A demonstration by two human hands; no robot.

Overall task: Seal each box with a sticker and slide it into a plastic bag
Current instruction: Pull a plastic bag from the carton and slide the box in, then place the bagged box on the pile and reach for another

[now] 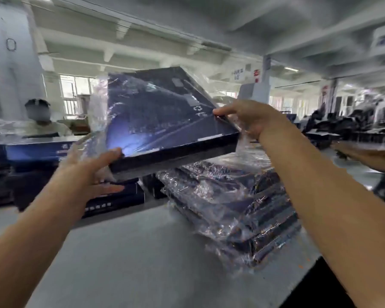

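Left hand (85,172) and right hand (251,121) grip opposite corners of the flat navy cardboard box (165,121), tilted in its clear plastic bag (98,103) (slippery film): it could slip free.

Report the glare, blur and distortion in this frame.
Head view: motion blur throughout, worst at the right edge; white glare on the flat dark blue cardboard box beside the thumb of the left hand; the crinkled clear plastic bag around it glints, making the print unreadable; the wide-angle lens bends the white ceiling beams.
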